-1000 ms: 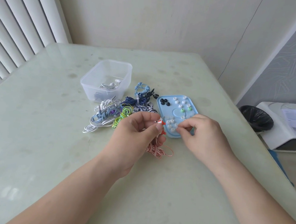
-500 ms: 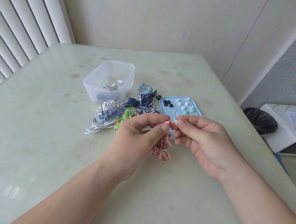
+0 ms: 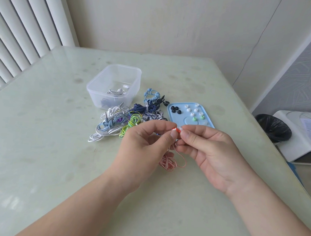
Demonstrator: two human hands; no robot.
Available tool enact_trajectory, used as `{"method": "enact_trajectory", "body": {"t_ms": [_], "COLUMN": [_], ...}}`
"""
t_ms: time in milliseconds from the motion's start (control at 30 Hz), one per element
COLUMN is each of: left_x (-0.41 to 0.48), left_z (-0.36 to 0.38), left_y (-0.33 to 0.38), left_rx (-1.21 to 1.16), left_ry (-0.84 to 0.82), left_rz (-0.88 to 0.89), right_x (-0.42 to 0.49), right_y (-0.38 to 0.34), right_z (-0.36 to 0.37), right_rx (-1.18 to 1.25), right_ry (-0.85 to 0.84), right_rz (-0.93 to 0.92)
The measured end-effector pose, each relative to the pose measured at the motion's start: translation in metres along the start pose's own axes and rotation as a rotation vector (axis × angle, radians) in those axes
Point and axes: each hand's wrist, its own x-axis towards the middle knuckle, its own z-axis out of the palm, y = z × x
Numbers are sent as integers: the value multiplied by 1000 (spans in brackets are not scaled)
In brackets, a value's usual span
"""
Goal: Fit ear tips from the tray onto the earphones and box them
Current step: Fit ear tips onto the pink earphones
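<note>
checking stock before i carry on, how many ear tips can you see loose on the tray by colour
black tips: 3
white tips: 6
green tips: 2
total: 11 showing; the right hand hides the near end of the tray

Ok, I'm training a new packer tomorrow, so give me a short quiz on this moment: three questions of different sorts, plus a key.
1. True or false: the clear plastic box already holds white earphones.
2. The left hand pinches a red-and-white earbud. What does the right hand pinch against it? A) a green ear tip B) a white ear tip C) a jack plug
3. How many black ear tips lie on the blue tray?
Key: 1 true; 2 B; 3 three.
</note>
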Motion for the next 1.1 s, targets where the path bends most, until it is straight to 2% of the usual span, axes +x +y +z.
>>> {"method": "enact_trajectory", "body": {"t_ms": [467, 833, 1100], "left_x": [2, 0, 2], "left_z": [-1, 1, 0], "left_y": [1, -1, -1], "left_rx": [15, 51, 11], "left_ry": [-13, 16, 33], "left_rz": [20, 68, 67], "right_x": [-1, -2, 1], "right_y": [1, 9, 11], "right_z": [0, 3, 0], "right_rx": [-26, -174, -204], "right_ry": [-17, 2, -3], "right_rz": [-37, -227, -223]}}
